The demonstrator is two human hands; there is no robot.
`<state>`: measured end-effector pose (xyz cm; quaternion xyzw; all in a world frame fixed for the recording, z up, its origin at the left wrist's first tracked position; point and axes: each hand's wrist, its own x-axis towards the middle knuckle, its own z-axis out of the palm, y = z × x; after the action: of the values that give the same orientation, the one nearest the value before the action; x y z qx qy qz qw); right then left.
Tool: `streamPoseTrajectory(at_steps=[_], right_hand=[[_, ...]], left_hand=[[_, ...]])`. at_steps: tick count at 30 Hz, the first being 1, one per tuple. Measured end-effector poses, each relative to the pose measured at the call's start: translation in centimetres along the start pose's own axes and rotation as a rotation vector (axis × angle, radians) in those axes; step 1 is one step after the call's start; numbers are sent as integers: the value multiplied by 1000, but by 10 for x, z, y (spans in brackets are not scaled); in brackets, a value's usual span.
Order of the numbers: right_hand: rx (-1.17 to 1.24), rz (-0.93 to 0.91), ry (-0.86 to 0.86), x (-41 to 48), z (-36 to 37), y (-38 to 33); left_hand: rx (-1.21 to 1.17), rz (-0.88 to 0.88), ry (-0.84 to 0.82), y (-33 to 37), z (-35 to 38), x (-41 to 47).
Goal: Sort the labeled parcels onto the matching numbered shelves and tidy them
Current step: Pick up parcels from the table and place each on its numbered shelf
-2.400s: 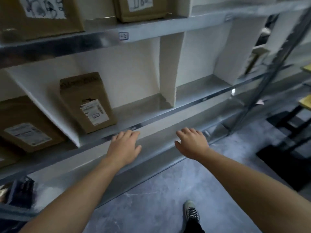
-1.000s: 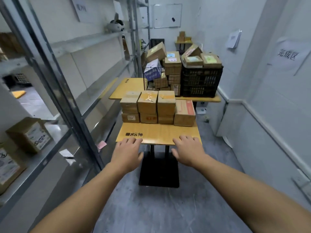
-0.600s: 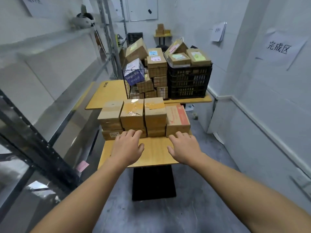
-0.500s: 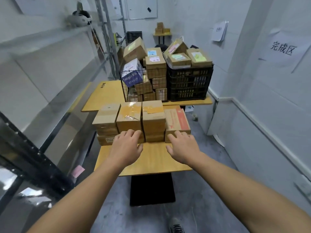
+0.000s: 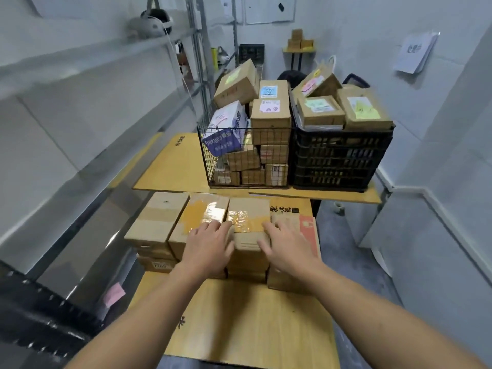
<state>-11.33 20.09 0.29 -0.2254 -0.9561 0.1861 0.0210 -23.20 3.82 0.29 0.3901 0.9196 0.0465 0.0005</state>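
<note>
Several taped cardboard parcels stand stacked in a row on a small wooden table (image 5: pixel 253 328) just in front of me. My left hand (image 5: pixel 210 246) and my right hand (image 5: pixel 287 246) lie with straight fingers on the top of the stack. They flank the middle parcel with yellow tape (image 5: pixel 249 225), touching its left and right edges. The left hand also covers part of the neighbouring taped parcel (image 5: pixel 202 213). The right hand lies over a parcel with a red print (image 5: pixel 308 230). The numbered metal shelves (image 5: pixel 80 65) run along the left wall.
Behind the stack, a second table (image 5: pixel 170 166) carries a wire basket (image 5: pixel 213 155) and a black crate (image 5: pixel 340 161), both piled with labelled parcels. A headset (image 5: pixel 150 23) sits on the upper shelf. A pink note (image 5: pixel 114 294) sticks to the lower shelf edge. A wall stands at right.
I have turned from the shelf to the tables and come close. Both hands moved forward from above the table's front edge onto the parcel stack.
</note>
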Motion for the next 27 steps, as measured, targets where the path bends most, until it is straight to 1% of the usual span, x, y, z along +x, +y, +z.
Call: streamPoseTrajectory(at_steps=[3, 5, 7, 11, 15, 17, 19, 20, 22, 24, 25, 27], right_hand=[[107, 29, -63, 10, 11, 3], [216, 62, -52, 16, 21, 5], [348, 96, -5, 19, 29, 5], [566, 183, 98, 19, 37, 6], [810, 236, 208, 18, 28, 15], [969, 252, 211, 17, 21, 22], [1055, 236, 214, 15, 17, 29], [1087, 221, 229, 12, 15, 32], [1174, 182, 263, 7, 13, 36], [1238, 145, 275, 1, 13, 38], [1279, 130, 277, -2, 13, 40], [1392, 127, 262, -9, 11, 40]], left_hand=[[-18, -31, -24, 1, 12, 5], [-59, -41, 1, 3, 16, 7], [-135, -47, 39, 4, 19, 5], [-398, -62, 133, 8, 23, 0], [-700, -6, 264, 22, 9, -1], [-884, 13, 296, 30, 0, -1], [-1039, -13, 346, 35, -5, 1], [-1066, -42, 384, 37, -7, 2], [-1023, -95, 438, 42, -7, 3], [-981, -146, 423, 45, -4, 4], [-1001, -177, 393, 45, -3, 4], [-1137, -248, 288, 46, -5, 4]])
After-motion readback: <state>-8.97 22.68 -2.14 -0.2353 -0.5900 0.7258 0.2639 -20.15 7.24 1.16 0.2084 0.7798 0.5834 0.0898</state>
